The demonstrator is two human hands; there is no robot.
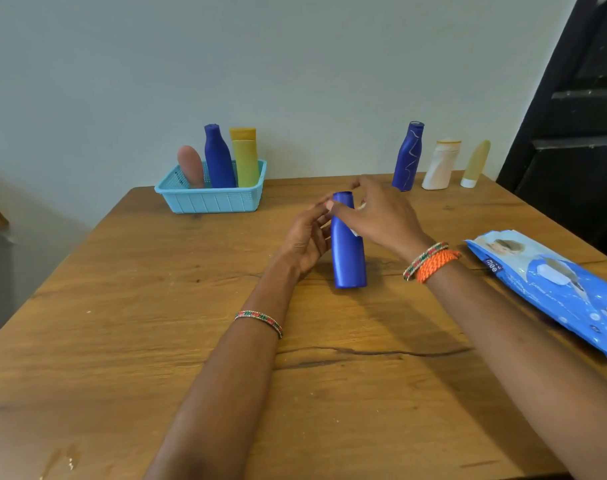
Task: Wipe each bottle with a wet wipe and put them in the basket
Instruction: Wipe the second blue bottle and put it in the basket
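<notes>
Blue bottle (348, 251) stood upright between both hands! Left hand (305, 240) curled round its side, right hand (381, 216) gripped its top. Basket (212, 200) sat far left, nearer the left hand.

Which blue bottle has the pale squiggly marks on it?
The back-right blue bottle, beside the white bottle; the basketed blue bottle and the held bottle lack them.

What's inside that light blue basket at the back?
Three bottles stand inside the basket: a pink bottle, a dark blue bottle and a yellow bottle. The basket's front wall hides their bases and anything lying low inside.
</notes>
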